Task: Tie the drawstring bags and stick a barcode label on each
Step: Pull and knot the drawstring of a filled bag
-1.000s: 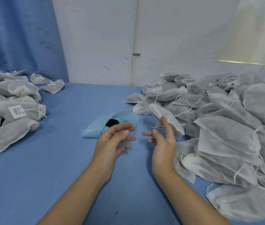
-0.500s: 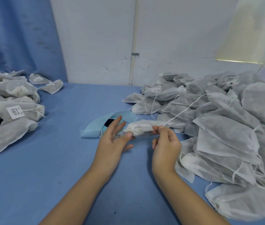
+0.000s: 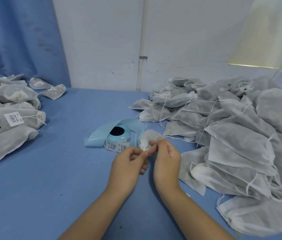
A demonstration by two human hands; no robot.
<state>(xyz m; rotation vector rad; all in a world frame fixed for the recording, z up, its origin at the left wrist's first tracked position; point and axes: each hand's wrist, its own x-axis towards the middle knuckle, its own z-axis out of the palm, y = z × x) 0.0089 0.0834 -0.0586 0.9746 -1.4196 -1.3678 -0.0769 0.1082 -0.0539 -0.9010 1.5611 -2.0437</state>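
A small white drawstring bag (image 3: pixel 147 138) is held end-on above the blue table, its gathered mouth facing me. My right hand (image 3: pixel 167 158) pinches the bag's mouth with curled fingers. My left hand (image 3: pixel 128 163) has its fingers curled right beside the mouth; its fingertips meet the right hand's there, seemingly pinching the drawstring. A roll of barcode labels (image 3: pixel 116 140) on light blue backing lies just behind my left hand, with a loose strip of backing (image 3: pixel 93 142) trailing left.
A big heap of untied grey-white bags (image 3: pixel 232 135) fills the right side of the blue table (image 3: pixel 58 179). A pile of tied, labelled bags (image 3: pixel 12 116) lies at the left. A white wall and a blue curtain stand behind.
My right hand took a bag from the heap and brought it to the middle. Both hands have closed on its mouth; the left hand went from open fingers to curled.
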